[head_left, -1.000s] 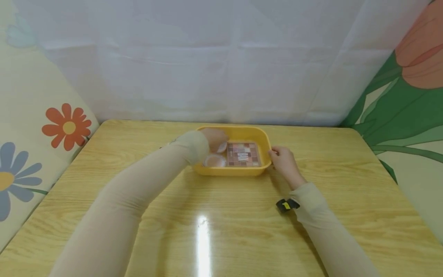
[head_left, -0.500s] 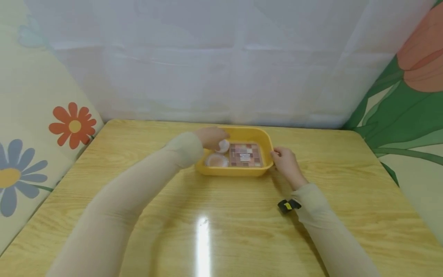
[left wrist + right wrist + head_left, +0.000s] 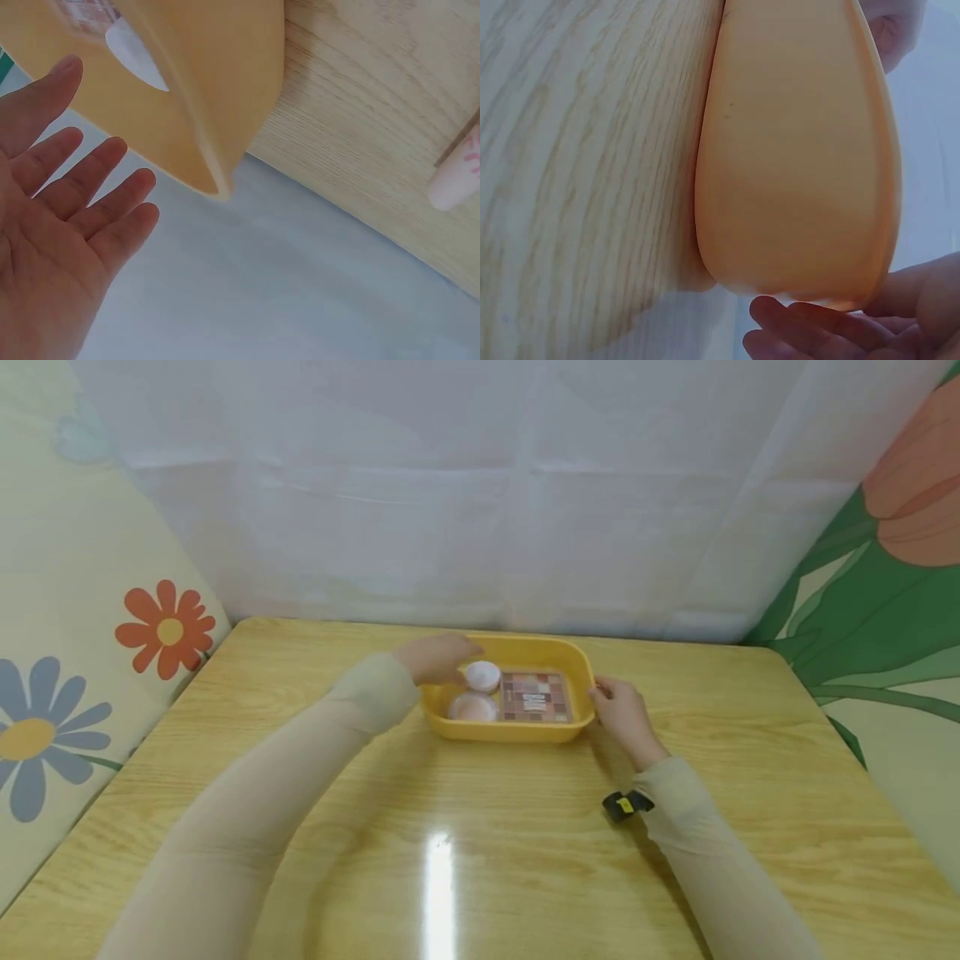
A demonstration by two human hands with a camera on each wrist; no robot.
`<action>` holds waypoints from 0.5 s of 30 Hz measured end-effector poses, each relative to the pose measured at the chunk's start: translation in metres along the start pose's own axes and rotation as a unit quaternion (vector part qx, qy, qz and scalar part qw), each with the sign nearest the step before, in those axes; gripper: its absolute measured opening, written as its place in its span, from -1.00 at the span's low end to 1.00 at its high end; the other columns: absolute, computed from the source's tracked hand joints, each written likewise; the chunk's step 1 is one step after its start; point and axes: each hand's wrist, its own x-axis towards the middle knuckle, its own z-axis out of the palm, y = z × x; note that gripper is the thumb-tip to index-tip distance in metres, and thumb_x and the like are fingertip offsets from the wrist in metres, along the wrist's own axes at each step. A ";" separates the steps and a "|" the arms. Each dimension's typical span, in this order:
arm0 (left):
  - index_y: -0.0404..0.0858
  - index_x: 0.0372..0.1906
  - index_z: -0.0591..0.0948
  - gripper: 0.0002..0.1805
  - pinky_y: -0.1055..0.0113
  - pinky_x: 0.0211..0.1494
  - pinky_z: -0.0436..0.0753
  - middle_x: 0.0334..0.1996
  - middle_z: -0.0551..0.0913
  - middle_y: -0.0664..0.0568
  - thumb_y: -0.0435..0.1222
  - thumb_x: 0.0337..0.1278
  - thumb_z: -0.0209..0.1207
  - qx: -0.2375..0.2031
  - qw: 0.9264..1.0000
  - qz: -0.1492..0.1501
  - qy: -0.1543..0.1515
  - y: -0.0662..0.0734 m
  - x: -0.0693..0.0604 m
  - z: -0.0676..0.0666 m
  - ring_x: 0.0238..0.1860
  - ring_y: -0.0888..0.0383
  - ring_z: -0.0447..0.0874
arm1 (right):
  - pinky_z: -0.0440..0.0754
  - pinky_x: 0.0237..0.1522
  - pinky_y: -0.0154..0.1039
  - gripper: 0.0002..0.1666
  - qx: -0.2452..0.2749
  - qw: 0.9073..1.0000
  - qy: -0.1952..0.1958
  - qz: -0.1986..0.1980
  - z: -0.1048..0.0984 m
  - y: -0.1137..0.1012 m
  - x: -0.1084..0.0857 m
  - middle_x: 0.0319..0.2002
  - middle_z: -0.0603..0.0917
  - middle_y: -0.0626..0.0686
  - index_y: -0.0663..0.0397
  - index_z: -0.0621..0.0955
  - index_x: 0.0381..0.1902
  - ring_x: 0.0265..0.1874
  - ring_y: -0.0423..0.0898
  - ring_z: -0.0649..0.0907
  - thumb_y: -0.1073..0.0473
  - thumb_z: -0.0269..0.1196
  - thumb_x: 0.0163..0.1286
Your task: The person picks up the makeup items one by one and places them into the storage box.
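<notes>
A yellow plastic basin (image 3: 510,732) stands near the table's back edge. Inside it lie a square checkered palette (image 3: 536,700), a white round-topped container (image 3: 482,676) and a clear-rimmed round container (image 3: 474,708) with a beige middle. My left hand (image 3: 435,658) hovers over the basin's left end, beside the white container. In the left wrist view its fingers (image 3: 96,169) are spread, relaxed and hold nothing. With thumb and fingers, my right hand (image 3: 624,720) grips the basin's right rim; the right wrist view shows the thumb over the rim and the fingers (image 3: 787,326) against the outer wall.
The wooden table (image 3: 525,835) meets a white cloth (image 3: 390,527) at the back. A pink-and-white tube (image 3: 457,172) lies on the table in the left wrist view. A black strap (image 3: 627,806) hangs by the right cuff. Floral panels stand at both sides.
My left hand has withdrawn leftward from the white round-topped container, which now shows fully in the basin. The right hand keeps its grip on the rim.
</notes>
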 end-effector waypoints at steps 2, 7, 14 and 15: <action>-0.47 0.33 0.35 -0.40 0.05 0.47 0.16 0.30 0.39 -0.30 -0.37 0.23 0.22 -0.005 1.000 -0.007 -0.001 -0.001 -0.004 0.000 0.36 -0.20 0.26 | 0.49 -0.48 -0.43 -0.53 0.000 1.000 -0.004 0.002 0.000 0.001 0.001 -0.05 0.59 0.46 0.58 0.36 0.25 -0.48 -0.17 0.52 0.34 -0.01 0.49; -0.46 0.35 0.33 -0.40 0.04 0.48 0.13 0.33 0.35 -0.30 -0.38 0.25 0.20 -0.024 0.999 -0.028 -0.005 -0.002 -0.014 0.000 0.38 -0.20 0.23 | 0.49 -0.49 -0.46 -0.52 0.004 1.000 -0.008 0.000 -0.001 0.004 0.004 -0.02 0.58 0.48 0.57 0.35 0.26 -0.46 -0.17 0.54 0.35 0.00 0.48; -0.47 0.34 0.34 -0.42 0.01 0.47 0.16 0.32 0.36 -0.33 -0.37 0.28 0.18 -0.030 0.999 -0.045 0.009 -0.007 -0.024 0.003 0.36 -0.22 0.25 | 0.50 -0.52 -0.47 -0.53 0.010 1.000 -0.011 0.002 -0.002 0.004 0.005 -0.02 0.58 0.49 0.58 0.35 0.26 -0.51 -0.24 0.52 0.36 0.02 0.48; -0.47 0.34 0.34 -0.42 0.00 0.46 0.17 0.31 0.36 -0.34 -0.36 0.28 0.18 -0.028 0.998 -0.046 0.012 -0.007 -0.025 0.003 0.36 -0.23 0.26 | 0.50 -0.52 -0.47 -0.53 0.010 1.000 -0.012 0.003 -0.002 0.004 0.006 -0.01 0.58 0.49 0.58 0.35 0.26 -0.51 -0.25 0.51 0.36 0.01 0.48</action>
